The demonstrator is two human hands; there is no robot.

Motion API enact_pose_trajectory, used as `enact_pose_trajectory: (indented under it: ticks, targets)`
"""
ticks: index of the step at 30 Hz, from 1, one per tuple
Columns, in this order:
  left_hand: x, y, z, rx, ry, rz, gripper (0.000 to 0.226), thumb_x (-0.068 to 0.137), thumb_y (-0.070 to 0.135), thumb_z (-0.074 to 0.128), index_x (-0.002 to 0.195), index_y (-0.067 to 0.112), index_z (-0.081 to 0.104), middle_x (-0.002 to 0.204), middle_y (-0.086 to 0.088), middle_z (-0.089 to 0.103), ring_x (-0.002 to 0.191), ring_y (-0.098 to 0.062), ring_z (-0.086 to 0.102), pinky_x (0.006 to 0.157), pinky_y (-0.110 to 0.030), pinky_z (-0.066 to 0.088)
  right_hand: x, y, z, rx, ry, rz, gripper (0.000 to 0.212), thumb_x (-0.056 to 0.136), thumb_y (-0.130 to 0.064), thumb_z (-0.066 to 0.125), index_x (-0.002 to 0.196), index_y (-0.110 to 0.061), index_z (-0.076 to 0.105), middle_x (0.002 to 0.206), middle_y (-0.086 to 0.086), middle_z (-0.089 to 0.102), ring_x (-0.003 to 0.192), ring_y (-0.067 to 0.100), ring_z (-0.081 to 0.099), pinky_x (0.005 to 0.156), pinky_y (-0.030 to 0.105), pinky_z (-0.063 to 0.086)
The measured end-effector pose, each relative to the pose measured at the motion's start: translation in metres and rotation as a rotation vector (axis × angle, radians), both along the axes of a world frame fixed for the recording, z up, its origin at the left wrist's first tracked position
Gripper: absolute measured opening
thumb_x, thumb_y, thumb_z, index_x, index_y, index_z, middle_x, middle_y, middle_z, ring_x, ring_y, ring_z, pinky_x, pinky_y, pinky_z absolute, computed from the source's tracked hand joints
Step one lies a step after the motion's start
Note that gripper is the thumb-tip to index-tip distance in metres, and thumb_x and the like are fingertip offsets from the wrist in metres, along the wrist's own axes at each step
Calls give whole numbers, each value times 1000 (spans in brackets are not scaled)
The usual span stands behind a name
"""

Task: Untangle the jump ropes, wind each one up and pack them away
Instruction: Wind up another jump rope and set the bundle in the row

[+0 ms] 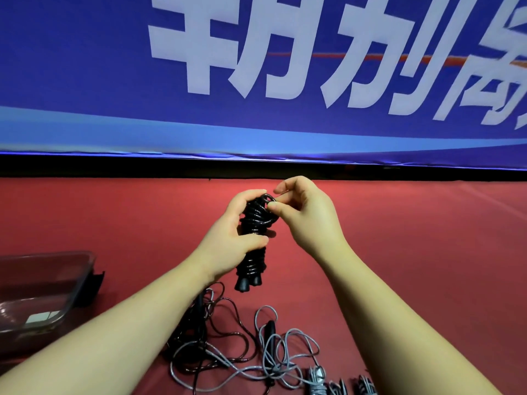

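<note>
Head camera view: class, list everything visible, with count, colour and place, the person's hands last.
wound jump rope: one, black, held above the surface, centre.
loose ropes: one tangle, black and grey, near edge.
wound bundles: at least two, grey and dark, bottom edge.
container: one, clear, left.
surface: one, red, underneath everything.
banner: one, blue with white characters, behind.
left hand: one, grips the wound jump rope's middle.
right hand: one, pinches its top end.

blue banner (85,67) with large white characters, black strip (114,166) along its foot, red surface (427,238) below
</note>
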State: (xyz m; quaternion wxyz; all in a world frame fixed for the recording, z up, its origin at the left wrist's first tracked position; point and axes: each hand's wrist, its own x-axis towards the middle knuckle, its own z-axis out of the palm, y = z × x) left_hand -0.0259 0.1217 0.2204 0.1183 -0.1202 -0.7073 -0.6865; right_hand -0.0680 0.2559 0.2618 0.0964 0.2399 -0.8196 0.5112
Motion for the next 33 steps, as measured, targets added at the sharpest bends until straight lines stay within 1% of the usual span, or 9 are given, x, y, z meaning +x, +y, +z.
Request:
enact_pose_trajectory:
  ticks: [8,12,15,17,19,22,26,31,33]
  targets:
    - [-6,0,-3,-16,2,-9,70,64,0,61,117,38,36,120,-5,52,93,-19,70,76,-27,52,-2,0,-4,13,16,-33,26,80,-3,68,66,-22,58,70,-15,62,69,2,59,67,12,43]
    - [-3,-6,-2,-136,-26,-66,68,63,2,62,115,40,38,116,-2,56,96,-21,69,87,-39,54,-1,6,-4,138,120,21,14,79,-3,68,76,-16,65,69,-17,59,65,-3,56,64,9,41]
    - [-1,-10,3,-288,-6,-59,69,65,7,62,116,45,37,115,-2,58,97,-22,68,93,-47,51,-2,13,-1,103,69,104,31,79,-3,68,87,-30,56,70,-10,59,63,0,54,64,13,41]
    - [1,-11,10,-333,-4,-56,69,65,9,62,116,45,33,115,-2,59,96,-20,68,91,-44,53,-2,17,2,68,12,147,50,81,-4,67,110,-41,51,71,-8,59,63,-2,53,66,10,40]
    - [2,-12,16,-323,-28,-61,69,63,9,63,113,43,30,114,1,61,92,-18,69,83,-38,56,-2,19,3,55,-27,170,52,83,-4,66,121,-36,53,70,-10,57,61,-5,51,64,7,38]
    - [4,-15,19,-310,-64,-62,65,63,3,66,106,33,28,106,0,65,81,-21,68,68,-33,56,-1,18,1,31,-67,200,34,84,-2,64,104,-29,64,67,-10,57,60,-5,53,64,9,40]
    - [5,-18,18,-333,-107,-87,65,74,-13,65,106,28,27,105,-1,64,71,-12,65,61,-27,54,0,18,-7,28,-77,187,31,84,-4,64,92,-33,61,65,-11,57,66,2,58,69,17,44]
    - [7,-17,18,-458,-43,-65,73,65,10,65,115,51,33,102,1,64,75,-29,65,70,-36,54,6,15,-21,-93,-80,129,31,85,-5,63,88,-35,59,58,-18,57,62,-3,56,67,15,44]
    - [9,-18,16,-478,-20,-68,70,64,15,64,114,55,37,104,3,64,79,-26,66,76,-35,54,8,17,-23,-136,-91,155,30,85,-3,63,89,-33,59,58,-16,56,62,-2,56,67,15,44]
